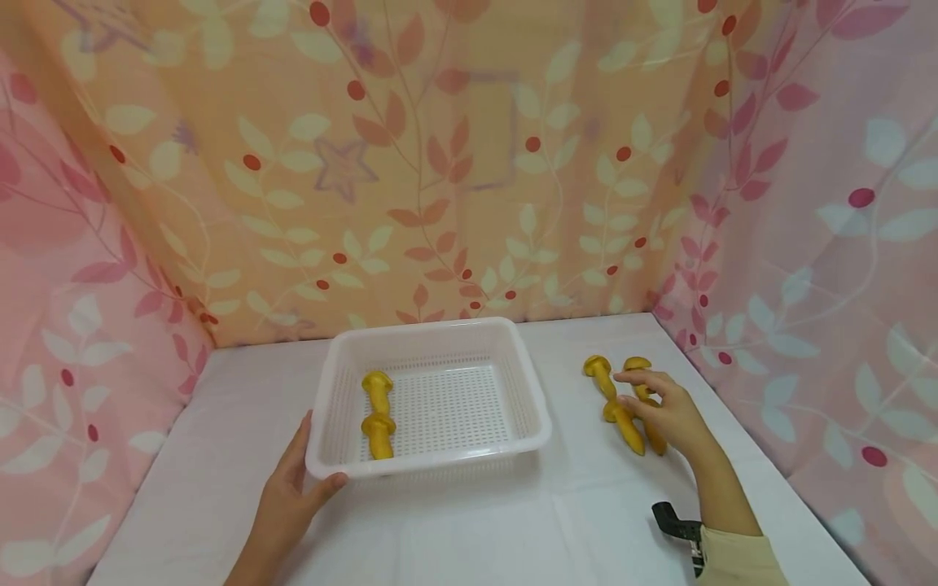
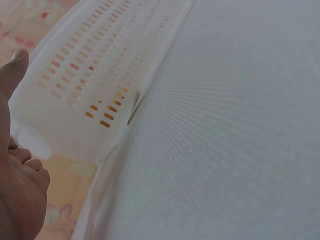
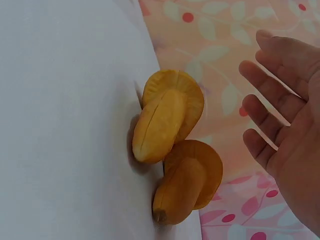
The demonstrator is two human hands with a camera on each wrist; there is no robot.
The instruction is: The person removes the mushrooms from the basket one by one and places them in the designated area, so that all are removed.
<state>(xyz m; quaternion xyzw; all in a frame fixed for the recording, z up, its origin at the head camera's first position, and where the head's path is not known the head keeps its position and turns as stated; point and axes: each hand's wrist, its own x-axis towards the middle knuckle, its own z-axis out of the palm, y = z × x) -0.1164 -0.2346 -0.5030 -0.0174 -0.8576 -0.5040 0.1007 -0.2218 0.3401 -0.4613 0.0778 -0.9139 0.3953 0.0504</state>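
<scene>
A white perforated plastic basket [image 1: 523,391] stands on the table, two yellow toy-like mushrooms [image 1: 379,435] lying end to end along its left side. My left hand [image 1: 286,505] holds the basket's front left corner, thumb at the front rim and fingers along the left side. On the right, several more yellow mushrooms [image 1: 626,431] lie in two rows. Over them hovers my right hand [image 1: 674,415], fingers spread and slightly bent, partly hiding the right row. In the right wrist view, a gap separates that hand [image 3: 295,120] from the two nearest mushrooms [image 3: 160,127].
A white cloth [image 1: 469,529] covers the table. Patterned curtains [image 1: 440,163] enclose its back and both sides. A black strap-like device [image 1: 677,525] sits at my right wrist, beside a beige sleeve [image 1: 740,557].
</scene>
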